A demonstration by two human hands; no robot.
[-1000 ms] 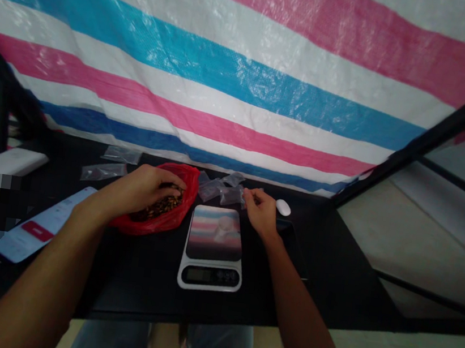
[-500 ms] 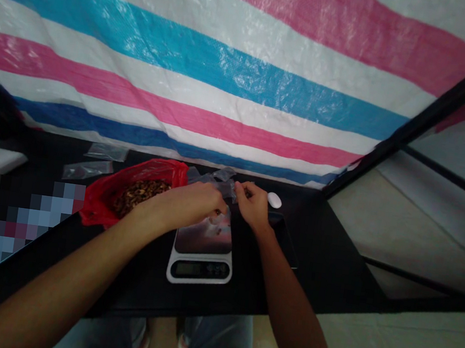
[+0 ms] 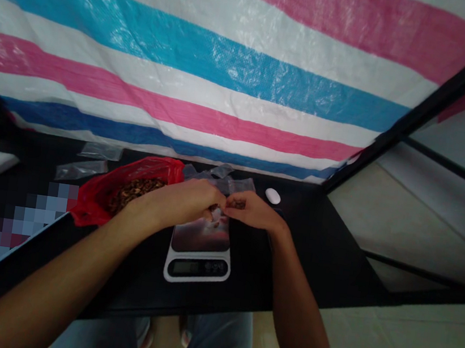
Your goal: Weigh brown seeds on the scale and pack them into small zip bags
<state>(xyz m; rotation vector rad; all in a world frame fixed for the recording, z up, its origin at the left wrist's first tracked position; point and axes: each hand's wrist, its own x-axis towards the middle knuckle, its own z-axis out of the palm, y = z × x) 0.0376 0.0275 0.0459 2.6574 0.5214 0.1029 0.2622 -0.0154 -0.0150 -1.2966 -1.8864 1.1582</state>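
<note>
Grip: left hand [image 3: 181, 202] and right hand [image 3: 253, 211] pressed together above digital scale [image 3: 196, 269]; pinched item unclear.
Left of grip: red plastic bag [image 3: 97, 210], brown pieces [image 3: 133, 191] inside.
Ahead: small clear bags [image 3: 231, 184].

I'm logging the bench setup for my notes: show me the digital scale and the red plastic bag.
Digital scale [image 3: 196, 269], head view, point on its display strip.
Red plastic bag [image 3: 91, 211], head view, point on its outer wall.

We are looking at a striped woven-plastic tarpaulin [image 3: 187, 59] with a crinkled gloss and a thin, shiny red plastic bag [image 3: 95, 207] on a matt black tabletop [image 3: 333, 256]. We are also seeing clear glossy plastic sachets [image 3: 81, 170] and a smooth white plastic kitchen scale [image 3: 196, 269].
</note>
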